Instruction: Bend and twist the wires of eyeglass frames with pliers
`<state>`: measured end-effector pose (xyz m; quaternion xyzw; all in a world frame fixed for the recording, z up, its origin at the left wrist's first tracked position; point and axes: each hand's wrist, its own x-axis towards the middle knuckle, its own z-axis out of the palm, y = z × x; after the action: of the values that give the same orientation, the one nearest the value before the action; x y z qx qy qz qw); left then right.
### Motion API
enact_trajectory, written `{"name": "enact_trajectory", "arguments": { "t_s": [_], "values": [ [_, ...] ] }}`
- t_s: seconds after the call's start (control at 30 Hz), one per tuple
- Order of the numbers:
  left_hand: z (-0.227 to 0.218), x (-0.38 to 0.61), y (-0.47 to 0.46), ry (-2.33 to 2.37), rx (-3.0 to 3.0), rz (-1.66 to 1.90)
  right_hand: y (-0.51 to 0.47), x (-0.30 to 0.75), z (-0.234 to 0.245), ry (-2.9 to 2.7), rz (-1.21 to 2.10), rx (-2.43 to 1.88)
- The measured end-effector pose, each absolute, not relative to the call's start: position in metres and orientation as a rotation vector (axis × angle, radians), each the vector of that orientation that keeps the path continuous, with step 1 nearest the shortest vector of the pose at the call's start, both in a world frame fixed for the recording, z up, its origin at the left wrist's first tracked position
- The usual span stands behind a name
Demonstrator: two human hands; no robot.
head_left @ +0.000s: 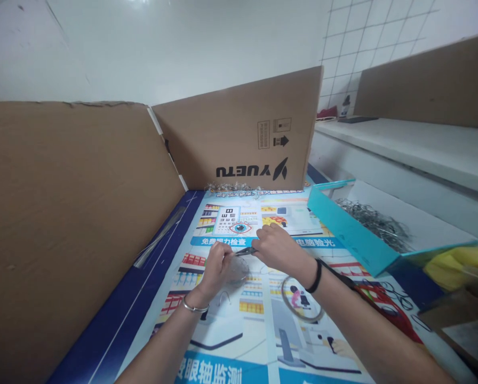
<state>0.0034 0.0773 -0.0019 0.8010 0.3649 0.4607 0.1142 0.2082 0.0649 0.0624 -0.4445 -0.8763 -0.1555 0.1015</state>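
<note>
My right hand (279, 246) is closed around dark pliers (245, 251), whose jaws point left toward my other hand. The fingers of my left hand (218, 262) are pinched together at the tip of the pliers. Thin wire (243, 269) hangs in a blurred loop just below, and it seems to come from that pinch. A small bent piece of wire (224, 295) lies under my left hand on the printed sheet (259, 298). Beneath my right wrist sits a round coil of wire (287, 306), partly covered by the arm.
A teal box (345, 229) at the right holds a heap of bent metal wires (377, 224). Cardboard panels (239, 133) wall off the back and left. Wire scraps (231, 186) lie along the back panel. A clear strip (159, 240) lies left; dark loops (395, 296) lie right.
</note>
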Motion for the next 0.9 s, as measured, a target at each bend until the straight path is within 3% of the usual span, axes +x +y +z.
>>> {"name": "enact_trajectory", "arguments": {
  "t_s": [0.57, 0.9],
  "values": [
    [-0.0024, 0.0034, 0.0769, 1.015, 2.331, 1.339, 0.0666, 0.2125, 0.0663, -2.627, -0.282, -1.316],
    [-0.0011, 0.0035, 0.0759, 0.997, 2.334, 1.350, 0.0655, 0.2104, 0.0631, -2.635, -0.353, -1.318]
  ]
}}
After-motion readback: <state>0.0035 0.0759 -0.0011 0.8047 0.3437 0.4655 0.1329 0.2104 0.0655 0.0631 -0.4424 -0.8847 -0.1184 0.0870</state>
